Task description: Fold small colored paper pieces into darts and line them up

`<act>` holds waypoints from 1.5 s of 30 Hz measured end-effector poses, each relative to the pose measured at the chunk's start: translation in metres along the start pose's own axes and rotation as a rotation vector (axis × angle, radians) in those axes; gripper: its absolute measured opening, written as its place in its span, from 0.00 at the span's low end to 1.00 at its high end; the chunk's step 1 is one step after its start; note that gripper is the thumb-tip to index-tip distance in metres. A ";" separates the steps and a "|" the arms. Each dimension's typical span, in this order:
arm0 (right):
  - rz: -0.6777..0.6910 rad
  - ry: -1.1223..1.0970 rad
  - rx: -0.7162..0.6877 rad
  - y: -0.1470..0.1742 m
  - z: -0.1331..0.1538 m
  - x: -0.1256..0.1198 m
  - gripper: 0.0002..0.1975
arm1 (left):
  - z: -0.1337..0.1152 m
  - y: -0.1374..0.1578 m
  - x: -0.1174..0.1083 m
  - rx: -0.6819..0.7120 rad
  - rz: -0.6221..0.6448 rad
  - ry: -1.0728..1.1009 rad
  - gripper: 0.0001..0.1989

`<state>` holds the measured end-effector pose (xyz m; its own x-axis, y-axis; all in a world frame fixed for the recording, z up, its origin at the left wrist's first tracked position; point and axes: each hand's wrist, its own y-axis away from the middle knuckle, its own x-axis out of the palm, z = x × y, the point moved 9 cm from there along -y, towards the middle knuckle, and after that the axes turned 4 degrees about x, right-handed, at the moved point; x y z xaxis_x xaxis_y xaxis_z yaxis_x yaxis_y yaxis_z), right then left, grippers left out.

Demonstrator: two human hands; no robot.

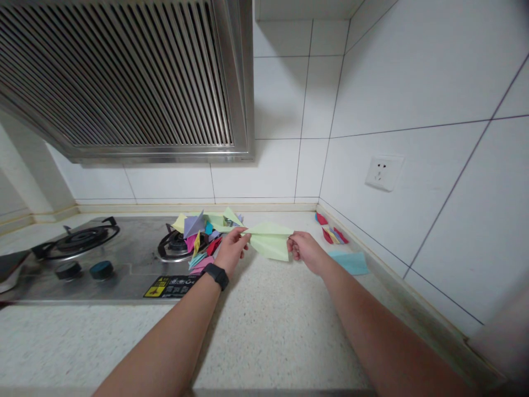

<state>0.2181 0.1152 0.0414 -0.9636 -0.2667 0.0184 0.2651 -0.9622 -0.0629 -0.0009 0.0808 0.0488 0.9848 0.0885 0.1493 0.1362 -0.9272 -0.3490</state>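
Note:
A pale green sheet of paper (269, 246) with a fold running across it is stretched between both hands, just above the speckled countertop (264, 325). My left hand (232, 247), with a black watch on the wrist, pinches its left end. At the opposite end, my right hand (305, 251) grips the edge between thumb and fingers. Close by on the left lies a pile of folded coloured papers, among them a purple one (194, 225) and a pink one (202, 264). A light blue sheet (350, 263) rests flat beyond my right wrist.
Left of the hands is a steel gas stove (128, 275) with two burners and knobs. A range hood (165, 82) hangs above it. Small folded red papers (328, 236) lie by the right wall, below a power socket (384, 172).

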 end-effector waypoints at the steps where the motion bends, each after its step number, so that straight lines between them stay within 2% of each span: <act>1: -0.005 0.004 0.001 0.000 -0.001 -0.001 0.07 | -0.001 0.000 0.000 0.000 0.000 -0.008 0.18; 6: -0.034 0.020 0.018 -0.002 -0.003 -0.005 0.07 | -0.005 0.000 -0.001 0.022 -0.011 0.001 0.18; 13: -0.066 0.059 -0.005 -0.003 0.000 -0.010 0.12 | -0.008 0.001 0.006 0.084 0.052 0.059 0.14; 17: -0.129 0.072 -0.092 -0.002 0.011 -0.016 0.12 | -0.013 0.003 0.007 0.113 0.072 0.120 0.20; 21: -0.176 -0.005 -0.182 0.003 0.024 -0.021 0.12 | -0.006 0.000 -0.004 0.037 -0.029 0.125 0.24; 24: -0.150 -0.144 -0.218 0.005 0.029 -0.020 0.09 | 0.005 0.000 -0.011 -0.064 -0.087 0.067 0.21; 27: -0.109 -0.264 -0.216 0.006 0.029 -0.018 0.07 | 0.011 0.002 -0.006 -0.116 -0.042 0.016 0.18; 32: -0.072 -0.338 -0.198 0.005 0.027 -0.017 0.07 | 0.014 0.006 0.005 -0.131 0.050 -0.061 0.15; 38: 0.008 -0.455 -0.133 0.005 0.025 -0.013 0.07 | 0.016 0.006 0.006 -0.129 0.071 -0.092 0.15; 45: 0.030 -0.534 -0.078 0.005 0.024 -0.015 0.07 | 0.018 0.005 0.007 -0.131 0.082 -0.124 0.14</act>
<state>0.2346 0.1128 0.0650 -0.7989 -0.3045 0.5187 0.2691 -0.9522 -0.1445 0.0087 0.0836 0.0312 0.9989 0.0472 0.0076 0.0477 -0.9718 -0.2311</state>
